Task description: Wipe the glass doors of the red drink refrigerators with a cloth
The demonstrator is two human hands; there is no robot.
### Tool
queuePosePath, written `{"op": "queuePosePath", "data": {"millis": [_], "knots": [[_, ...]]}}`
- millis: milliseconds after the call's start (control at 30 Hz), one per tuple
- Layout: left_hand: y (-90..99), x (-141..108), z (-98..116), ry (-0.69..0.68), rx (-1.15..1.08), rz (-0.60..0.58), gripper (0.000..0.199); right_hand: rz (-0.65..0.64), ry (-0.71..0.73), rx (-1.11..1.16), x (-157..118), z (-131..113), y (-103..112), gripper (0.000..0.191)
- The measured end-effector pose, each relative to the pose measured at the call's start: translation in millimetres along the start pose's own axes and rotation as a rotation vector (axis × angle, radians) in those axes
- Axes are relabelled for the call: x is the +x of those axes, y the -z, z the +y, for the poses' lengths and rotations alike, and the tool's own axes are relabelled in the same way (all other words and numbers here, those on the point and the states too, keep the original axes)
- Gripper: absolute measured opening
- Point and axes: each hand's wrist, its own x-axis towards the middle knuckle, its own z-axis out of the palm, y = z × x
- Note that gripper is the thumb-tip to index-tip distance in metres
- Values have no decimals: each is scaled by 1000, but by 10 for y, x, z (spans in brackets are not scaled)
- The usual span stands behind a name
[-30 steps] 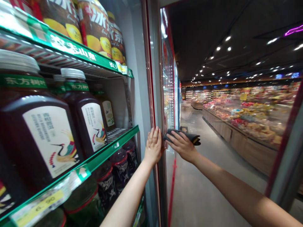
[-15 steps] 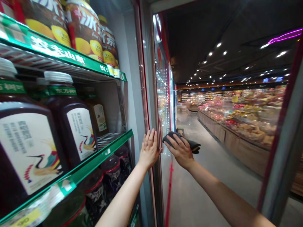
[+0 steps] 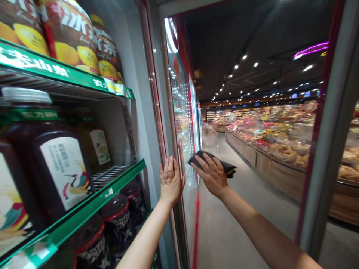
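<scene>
My left hand point(image 3: 170, 184) lies with fingers stretched out against the edge of the cooler door frame point(image 3: 165, 130), holding nothing. A dark folded cloth point(image 3: 229, 169) with a thin yellow edge is under my right hand point(image 3: 211, 175), which presses it flat on the door's glass. The fingers of that hand spread over the cloth's top. The glass door stands open, its far grey-and-red frame point(image 3: 322, 142) at the right.
At the left, a cooler shelf point(image 3: 95, 201) with a green price strip carries dark tea bottles point(image 3: 66, 168). Iced tea bottles point(image 3: 73, 37) stand above, other dark bottles point(image 3: 116, 213) below. Beyond the glass are an aisle floor point(image 3: 238, 224) and a long produce counter point(image 3: 269, 164).
The view has turned slightly right, so shelf and door shift left. My right hand and the cloth sit slightly higher in the picture; my left hand remains on the frame.
</scene>
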Motion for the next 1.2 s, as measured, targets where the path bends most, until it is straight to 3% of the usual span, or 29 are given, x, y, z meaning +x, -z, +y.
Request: {"op": "queuePosePath", "data": {"millis": [133, 233, 267, 367, 467, 567, 667, 833, 900, 1067, 1200], "knots": [[13, 1, 29, 42, -37, 14, 92, 25, -192, -9, 25, 288, 90, 59], [41, -6, 16, 51, -82, 18, 92, 116, -393, -40, -236, 224, 146, 64], [49, -1, 15, 47, -94, 22, 92, 126, -404, -45, -317, 156, 145, 65], [64, 52, 59, 21, -108, 54, 90, 48, -262, -18, -369, 17, 111, 66], [71, 132, 201, -41, -115, 83, 86, 12, -173, -16, -196, 158, 126, 66], [92, 179, 414, -127, -163, 65, 84, 86, -317, -58, -140, 420, 222, 65], [124, 176, 652, -232, -243, 5, 82, 120, -507, -34, -335, 521, 303, 59], [64, 216, 1166, -419, -420, -129, 82, 84, -637, 425, -602, 519, 301, 57], [-32, 291, 1446, -402, -479, -157, 85, 91, -666, 574, -595, 611, 330, 57], [-332, 584, 2110, -143, -481, -124, 109, 126, -753, 752, -688, 1000, 562, 57], [-482, 730, 2217, -226, -423, -75, 98, 168, -867, 596, -1002, 1301, 747, 48]]}}
